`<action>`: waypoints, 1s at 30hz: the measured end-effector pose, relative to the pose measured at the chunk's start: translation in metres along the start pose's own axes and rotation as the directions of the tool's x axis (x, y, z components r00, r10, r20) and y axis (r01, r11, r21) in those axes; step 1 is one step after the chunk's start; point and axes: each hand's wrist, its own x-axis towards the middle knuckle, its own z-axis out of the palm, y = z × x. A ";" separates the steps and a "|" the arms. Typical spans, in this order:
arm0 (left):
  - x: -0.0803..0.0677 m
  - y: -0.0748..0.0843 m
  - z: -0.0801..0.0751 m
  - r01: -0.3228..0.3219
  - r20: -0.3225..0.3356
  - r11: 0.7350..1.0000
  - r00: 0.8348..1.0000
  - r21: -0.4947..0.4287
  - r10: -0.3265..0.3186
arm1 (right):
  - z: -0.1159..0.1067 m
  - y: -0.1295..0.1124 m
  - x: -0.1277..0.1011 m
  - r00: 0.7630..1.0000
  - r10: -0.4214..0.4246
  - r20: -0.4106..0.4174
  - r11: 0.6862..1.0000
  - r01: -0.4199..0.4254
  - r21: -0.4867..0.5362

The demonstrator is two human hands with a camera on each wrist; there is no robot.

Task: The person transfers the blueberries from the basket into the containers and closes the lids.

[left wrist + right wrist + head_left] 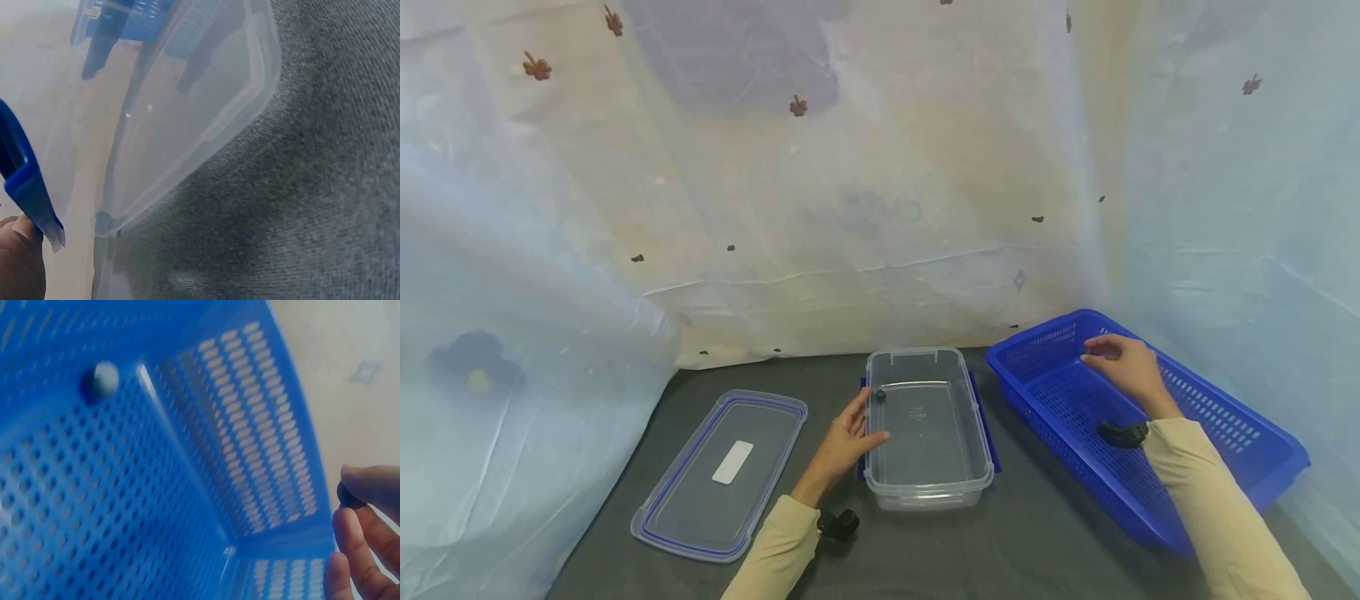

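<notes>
In the head view my left hand [844,440] is at the left rim of a clear plastic container [928,492], fingers loosely extended and thumb apart. The left wrist view shows a fingertip right at the container's blue side latch [34,194]. A small dark round ball [881,396] sits inside the container near its left wall. Above the far part of a blue perforated basket [1060,446], my right hand [1127,371] pinches a small dark ball [347,497] between thumb and fingertips. Another small greyish ball [105,379] lies in the basket near one wall.
A clear lid [696,500] with a blue seal and a white label [732,462] lies left of the container. The dark grey cloth [917,558] covers the table. Pale patterned sheeting [880,275] hangs behind and along both sides.
</notes>
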 end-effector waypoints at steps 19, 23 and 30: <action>-0.006 0.008 0.006 0.008 -0.037 0.998 0.999 0.063 -0.006 | 0.020 -0.084 0.019 0.999 -0.043 -0.025 0.981 0.047 0.186; -0.007 0.008 0.007 0.012 -0.043 0.999 0.999 0.047 -0.010 | 0.031 -0.104 0.022 0.998 -0.061 0.007 0.971 0.058 0.232; -0.008 0.005 0.008 -0.009 -0.038 1.000 0.999 -0.015 0.009 | 0.057 -0.138 0.024 0.991 -0.117 0.059 0.948 0.094 0.305</action>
